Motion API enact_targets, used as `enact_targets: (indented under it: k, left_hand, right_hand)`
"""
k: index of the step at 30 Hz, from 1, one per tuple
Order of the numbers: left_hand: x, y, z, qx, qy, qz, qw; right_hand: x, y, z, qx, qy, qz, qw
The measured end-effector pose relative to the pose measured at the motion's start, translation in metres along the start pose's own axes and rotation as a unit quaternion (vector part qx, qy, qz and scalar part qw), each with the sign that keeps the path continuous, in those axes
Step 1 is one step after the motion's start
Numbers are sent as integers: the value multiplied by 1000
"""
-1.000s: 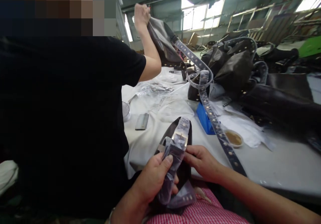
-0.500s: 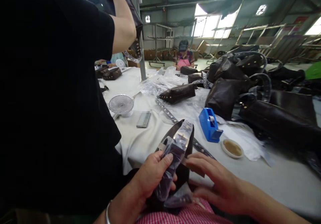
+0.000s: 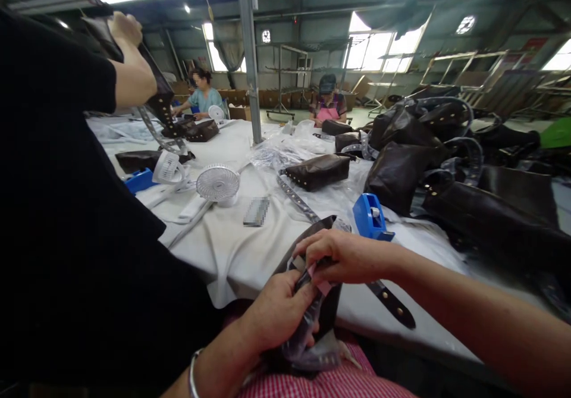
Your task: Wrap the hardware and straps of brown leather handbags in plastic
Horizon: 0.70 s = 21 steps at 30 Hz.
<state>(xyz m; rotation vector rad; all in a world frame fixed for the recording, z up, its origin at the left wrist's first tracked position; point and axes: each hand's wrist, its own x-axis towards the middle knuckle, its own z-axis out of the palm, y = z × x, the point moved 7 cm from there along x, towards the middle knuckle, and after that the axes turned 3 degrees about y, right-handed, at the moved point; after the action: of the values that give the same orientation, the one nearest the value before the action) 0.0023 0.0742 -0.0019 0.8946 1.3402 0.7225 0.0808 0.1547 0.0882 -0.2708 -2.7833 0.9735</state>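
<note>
My left hand [image 3: 279, 306] is closed around a dark strap in clear plastic wrapping [image 3: 306, 326], thumb on top. Just above that thumb, my right hand [image 3: 341, 255] pinches at the wrapping with bent fingers, covering the strap's upper part. A small pink piece [image 3: 324, 285] shows under the right fingers, and a beige tab [image 3: 298, 262] beside them. Behind both hands a dark brown leather bag [image 3: 331, 312] leans at the table edge above my checked lap. To the right, a studded strap end [image 3: 395, 307] hangs over the cloth.
A blue tape dispenser [image 3: 369, 216] stands beyond my right forearm. Dark bags [image 3: 401, 178] are heaped at the right, another bag [image 3: 319, 172] lies ahead. Small white fan [image 3: 217, 182] and blurred-out flat object [image 3: 256, 212] lie left. A person in black [image 3: 66, 207] stands close at left.
My right hand has moved up and left from beside the bag onto the wrapped strap, and its fingers have closed. The person in black has shifted left, uncovering more table.
</note>
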Motion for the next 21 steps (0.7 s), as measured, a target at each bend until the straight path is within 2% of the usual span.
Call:
enact_targets:
  k: [3,9,12,15,18,21]
  left_hand:
    - [-1,-3,-1,8,-10,4,1000]
    - [0,0,1,11,-57,14,998]
    - [4,6,-2,19,-41,11,999]
    - [10,8,-2,19,-28,12,999]
    - [12,5,0,27,-26,11,999]
    - [13,1,2,40,-13,19,999]
  right_hand:
    - [-3,9,5,58,2,47,997]
    - [-10,20,11,77,85,150,982]
    - [-7,13,10,53,127,135,981]
    - [-4,5,7,22,157,90,983]
    - [-6,1,7,6,124,75,989]
    - [-12,4,6,13,79,115,990]
